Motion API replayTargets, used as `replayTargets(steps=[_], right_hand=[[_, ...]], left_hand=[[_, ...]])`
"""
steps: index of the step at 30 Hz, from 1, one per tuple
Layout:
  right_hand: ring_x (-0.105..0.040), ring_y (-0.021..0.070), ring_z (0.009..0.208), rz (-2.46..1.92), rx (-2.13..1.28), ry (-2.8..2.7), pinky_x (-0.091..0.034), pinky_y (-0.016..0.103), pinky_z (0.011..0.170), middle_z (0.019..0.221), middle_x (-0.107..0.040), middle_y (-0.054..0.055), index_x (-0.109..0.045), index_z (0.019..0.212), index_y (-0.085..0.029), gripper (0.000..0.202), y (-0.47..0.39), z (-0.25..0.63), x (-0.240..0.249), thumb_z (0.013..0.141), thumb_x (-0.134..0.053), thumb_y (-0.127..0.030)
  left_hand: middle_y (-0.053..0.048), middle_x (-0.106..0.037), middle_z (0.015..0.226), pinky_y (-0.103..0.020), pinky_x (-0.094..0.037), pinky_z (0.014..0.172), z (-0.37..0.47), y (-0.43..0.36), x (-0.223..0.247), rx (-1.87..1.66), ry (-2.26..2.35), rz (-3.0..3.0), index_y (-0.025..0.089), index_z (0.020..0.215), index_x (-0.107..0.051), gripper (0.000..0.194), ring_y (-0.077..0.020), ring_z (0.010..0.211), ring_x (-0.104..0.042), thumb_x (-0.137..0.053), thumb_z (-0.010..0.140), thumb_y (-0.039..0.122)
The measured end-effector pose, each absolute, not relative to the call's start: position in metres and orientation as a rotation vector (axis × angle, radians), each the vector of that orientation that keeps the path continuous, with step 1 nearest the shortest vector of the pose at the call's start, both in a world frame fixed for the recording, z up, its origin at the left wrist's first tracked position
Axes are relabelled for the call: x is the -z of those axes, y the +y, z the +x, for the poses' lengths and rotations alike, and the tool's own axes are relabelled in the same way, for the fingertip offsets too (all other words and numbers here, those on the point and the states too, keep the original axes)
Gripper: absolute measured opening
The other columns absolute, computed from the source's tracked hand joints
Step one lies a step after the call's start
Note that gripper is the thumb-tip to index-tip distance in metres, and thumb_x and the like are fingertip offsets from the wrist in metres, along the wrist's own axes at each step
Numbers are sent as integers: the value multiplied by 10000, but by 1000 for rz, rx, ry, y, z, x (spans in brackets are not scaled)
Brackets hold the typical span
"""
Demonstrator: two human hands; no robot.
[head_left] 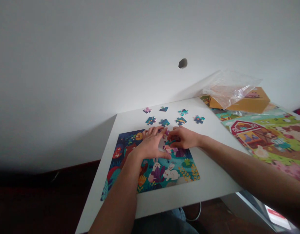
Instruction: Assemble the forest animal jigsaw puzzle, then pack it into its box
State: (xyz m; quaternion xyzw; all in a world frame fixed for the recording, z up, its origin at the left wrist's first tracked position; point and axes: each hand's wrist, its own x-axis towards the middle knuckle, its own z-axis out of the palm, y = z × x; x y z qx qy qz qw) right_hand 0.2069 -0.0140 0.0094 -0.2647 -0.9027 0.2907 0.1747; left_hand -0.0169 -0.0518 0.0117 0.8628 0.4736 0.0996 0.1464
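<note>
A partly assembled jigsaw puzzle (169, 187) with rabbits, a bear and plants lies on the white table (213, 169). My left hand (152, 144) rests on it with fingers spread, beside a gap in the picture. From the right, my right hand (185, 137) reaches in with curled fingers, pinching a teal puzzle piece (174, 143) at the gap. Directly below those fingers shows a pink and purple part (171, 149) of the picture. Both hands hide much of the puzzle's upper portion.
Several loose pieces, such as a dark blue piece (181, 121) and a pink one (147, 110), lie beyond the puzzle. At right are a farm picture sheet (262, 130), a yellow box (257, 100) and a clear plastic bag (231, 87). A white wall (91, 65) stands behind.
</note>
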Motion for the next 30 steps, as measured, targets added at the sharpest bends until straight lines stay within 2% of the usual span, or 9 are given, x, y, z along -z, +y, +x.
replayTargets(steps=[3,8,13,18,20,23,27,30], right_hand=[[-514,116,655,-749,-956,-2484,-395,230,614,772,-609,21,-675,893,-144,208,-16,206,-9,755,-728,-291],[-444,87,581,-620,-1264,-2352,-368,217,547,704,-546,-29,-580,840,-158,160,-22,205,-12,767,-681,-259],[-478,111,651,-519,-1082,-2412,-396,235,619,747,-578,-8,-581,809,-164,124,-25,207,-20,712,-658,-163],[-503,119,669,-607,-999,-2358,-405,240,637,792,-622,-3,-625,1123,-166,360,-22,208,-18,765,-588,-151],[-505,115,629,-805,-964,-2262,-396,239,606,727,-619,-14,-658,1072,-166,294,-18,207,-13,791,-572,-177],[-542,116,578,-1128,-951,-2132,-395,236,564,661,-639,-15,-684,919,-164,165,-15,203,-8,773,-632,-224],[-595,126,567,-1308,-947,-2145,-416,240,575,656,-675,-15,-682,990,-176,244,-18,198,-11,754,-686,-238],[-599,134,598,-1359,-783,-2213,-405,250,593,655,-669,-9,-716,917,-191,172,-23,194,-13,776,-682,-283]], left_hand=[[-147,-348,1504,-569,-234,1124,-13,-53,-7,-264,1384,2482,266,1508,-311,1220,-420,1379,-284,-774,486,746],[-132,-357,1498,-589,-229,1119,-13,-54,-6,-280,1394,2485,309,1488,-313,1174,-418,1369,-304,-784,497,726],[-135,-329,1519,-593,-190,1139,-13,-56,-7,-251,1409,2482,300,1495,-305,1160,-417,1392,-266,-793,520,699],[-118,-347,1517,-580,-196,1145,-13,-55,-8,-256,1393,2497,308,1499,-307,1205,-405,1379,-289,-782,481,743],[-108,-386,1502,-554,-215,1143,-15,-53,-10,-289,1402,2494,297,1498,-321,1171,-390,1365,-310,-773,512,739],[-85,-459,1464,-510,-274,1111,-19,-50,-12,-397,1474,2474,263,1465,-401,940,-357,1335,-344,-747,673,630],[-27,-580,1339,-459,-345,1018,-23,-44,-8,-550,1610,2475,287,1278,-620,430,-295,1223,-439,-656,853,337],[-12,-639,1230,-444,-366,956,-24,-41,-1,-578,1662,2484,313,1116,-718,250,-282,1164,-467,-629,882,321]])
